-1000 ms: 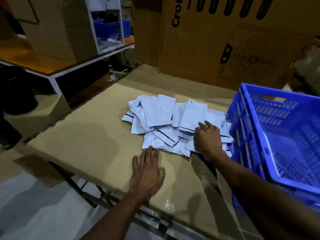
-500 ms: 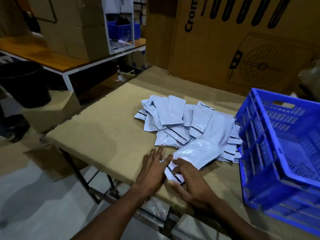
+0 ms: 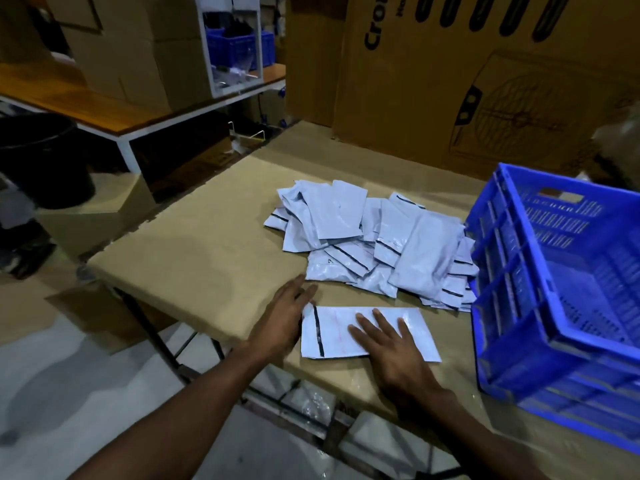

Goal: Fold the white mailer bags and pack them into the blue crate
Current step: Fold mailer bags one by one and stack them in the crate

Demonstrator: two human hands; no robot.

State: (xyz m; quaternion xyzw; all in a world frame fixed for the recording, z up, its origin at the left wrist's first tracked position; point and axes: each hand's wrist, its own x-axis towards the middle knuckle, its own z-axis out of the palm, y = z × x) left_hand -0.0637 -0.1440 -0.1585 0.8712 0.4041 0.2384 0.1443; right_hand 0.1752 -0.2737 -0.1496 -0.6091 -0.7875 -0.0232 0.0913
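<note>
- Our right hand (image 3: 391, 344) lies flat, fingers straight and spread, pressing down on the middle of the single mailer bag (image 3: 367, 332) at the near edge of the desk (image 3: 194, 244).
- Our left hand (image 3: 282, 317) is also open, its straight fingers resting against the bag's left end, just beside the dark adhesive strip there; it pinches nothing.
- The bag lies flat and unfolded, long side across us, apart from the pile of mailer bags (image 3: 374, 244) heaped farther back on the desk.
- We judge the bag thin, light and limp, with a slick plastic skin: it should slide on the cardboard-covered desk unless one palm pins it, and it will crease easily but spring back if not pressed.
- The best hold looks to be a pinch at one short end, lifting it over while the other hand pins the middle.
- The blue crate (image 3: 561, 299) stands on the desk at our right, tilted toward us, touching the pile's right edge; we can make out no bags inside it.
- Half a second ago both hands were drawing this bag out from the pile's near edge, still crumpled; a second ago the right hand was on the pile and the left lay on bare desk. Now the bag is spread flat.
</note>
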